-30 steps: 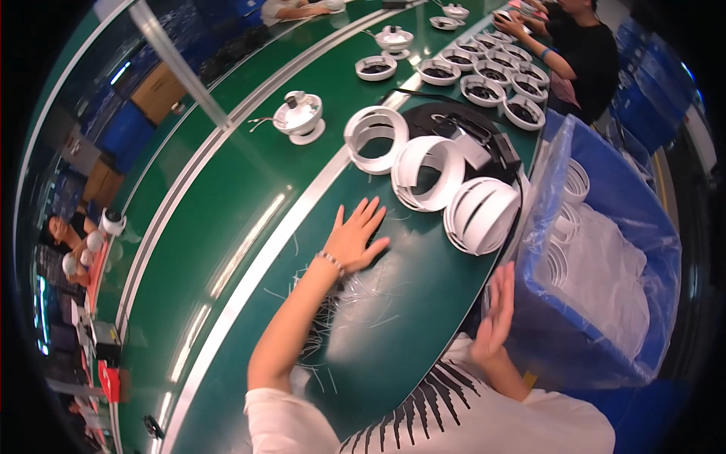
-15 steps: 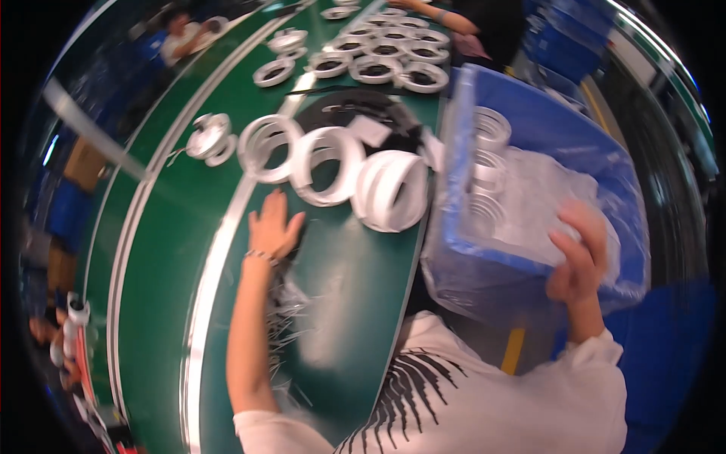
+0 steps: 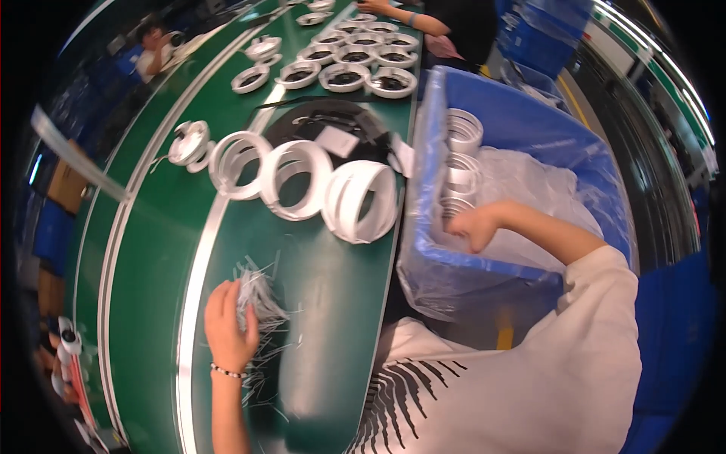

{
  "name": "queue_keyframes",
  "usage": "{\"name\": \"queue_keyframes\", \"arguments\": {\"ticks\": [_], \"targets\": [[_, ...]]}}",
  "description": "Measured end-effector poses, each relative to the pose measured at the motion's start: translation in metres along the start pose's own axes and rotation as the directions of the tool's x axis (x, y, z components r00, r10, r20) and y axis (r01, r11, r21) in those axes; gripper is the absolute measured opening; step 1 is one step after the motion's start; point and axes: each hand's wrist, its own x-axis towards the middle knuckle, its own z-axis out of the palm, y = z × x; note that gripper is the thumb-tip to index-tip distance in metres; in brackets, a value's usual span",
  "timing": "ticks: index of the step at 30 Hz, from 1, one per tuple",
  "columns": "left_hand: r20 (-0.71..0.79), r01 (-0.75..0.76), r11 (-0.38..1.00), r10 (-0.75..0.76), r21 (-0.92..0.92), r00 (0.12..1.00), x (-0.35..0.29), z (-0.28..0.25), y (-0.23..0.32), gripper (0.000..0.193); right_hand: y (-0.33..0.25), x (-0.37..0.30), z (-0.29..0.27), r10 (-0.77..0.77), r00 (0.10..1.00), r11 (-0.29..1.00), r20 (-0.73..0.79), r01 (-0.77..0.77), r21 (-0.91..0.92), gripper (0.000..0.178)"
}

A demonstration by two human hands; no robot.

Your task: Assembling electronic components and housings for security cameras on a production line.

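Near left on the bench (image 3: 325,318), we see the left grip (image 3: 231,321) cupped against tangled, thin whitish strips (image 3: 259,296); we cannot tell whether it grasps any. Right, the curled right grip (image 3: 481,224) is at stacked white rings (image 3: 464,180) inside the blue bin (image 3: 522,106), its hold unclear to us.

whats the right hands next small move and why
Probably close the right hand on the nearest white ring stack, since it reaches down beside that stack in the plastic-lined blue bin, while the left hand is at the thin pale strips.
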Motion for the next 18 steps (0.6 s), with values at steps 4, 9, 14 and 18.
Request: {"name": "queue_keyframes", "arguments": {"ticks": [4,9,14,18], "targets": [[-0.047,-0.046,0.995,0.042,-0.092,0.998,-0.016,-0.008,0.011,0.039,0.042,0.009,0.029,0.001,0.996,0.574,0.088,-0.073,0.816,0.026],[-0.066,-0.027,0.988,0.017,-0.155,0.998,-0.034,-0.003,0.013,0.039,0.044,0.018,0.063,0.021,0.988,0.482,0.153,-0.144,0.864,0.037],[-0.097,-0.020,0.985,0.003,-0.171,0.995,-0.041,-0.013,0.011,0.038,0.057,0.011,0.079,0.124,0.978,0.435,0.168,-0.205,0.877,0.050],[-0.103,-0.032,0.985,0.015,-0.169,0.995,-0.050,-0.013,0.001,0.041,0.095,0.037,0.088,-0.001,0.974,0.444,0.228,-0.204,0.873,0.052]]}}
